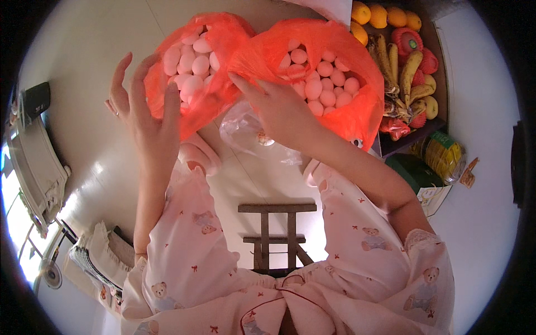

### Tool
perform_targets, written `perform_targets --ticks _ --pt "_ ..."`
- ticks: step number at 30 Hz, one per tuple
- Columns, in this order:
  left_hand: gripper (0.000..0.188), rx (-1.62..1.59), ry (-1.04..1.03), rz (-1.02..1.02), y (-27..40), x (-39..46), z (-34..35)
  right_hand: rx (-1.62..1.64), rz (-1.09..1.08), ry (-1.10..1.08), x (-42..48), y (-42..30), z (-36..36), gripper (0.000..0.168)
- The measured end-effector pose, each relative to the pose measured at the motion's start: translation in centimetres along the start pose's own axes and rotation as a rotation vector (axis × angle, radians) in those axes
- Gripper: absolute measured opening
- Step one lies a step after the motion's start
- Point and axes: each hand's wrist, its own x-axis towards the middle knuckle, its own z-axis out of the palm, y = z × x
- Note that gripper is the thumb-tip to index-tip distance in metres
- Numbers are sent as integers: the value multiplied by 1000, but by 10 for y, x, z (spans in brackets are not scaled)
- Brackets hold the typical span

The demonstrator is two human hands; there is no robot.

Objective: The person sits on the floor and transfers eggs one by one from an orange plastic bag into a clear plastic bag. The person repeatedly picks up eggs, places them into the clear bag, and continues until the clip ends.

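Two red plastic bags lie before me, each torn or gathered wide enough to show eggs. In the left bag (209,113), several pale eggs (192,83) are heaped. The right bag (351,121) holds several more eggs (327,98). My left hand (150,100) is at the left bag's near-left edge, fingers spread, thumb in front of the eggs; nothing shows in its grasp. My right hand (280,111) reaches across to the red film between the bags, index finger extended against it. Its other fingers are partly hidden. Below it lies a clear plastic bag (238,125) with something small inside.
At right, a box (441,71) holds oranges (378,16), bananas (410,73) and net-wrapped fruit (428,62). Beside it stand a bottle of yellow oil (444,157) and a dark green carton (412,171). A wooden stool (276,208) is beneath me; draped cloth (96,251) is at lower left.
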Motion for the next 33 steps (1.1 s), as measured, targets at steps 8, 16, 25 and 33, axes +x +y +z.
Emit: perform_targets --ticks 8,16,25,33 --pt "28 -24 17 -52 0 -5 -2 -577 333 8 -49 89 -33 31" --pt "25 -49 19 -78 -4 -8 -4 -735 379 -43 -62 105 -16 61" --pt "29 -171 59 -37 -15 -12 1 -656 401 -83 -66 143 -7 64" --pt "28 -73 113 17 -23 -13 -10 214 763 -206 -36 78 -81 60"
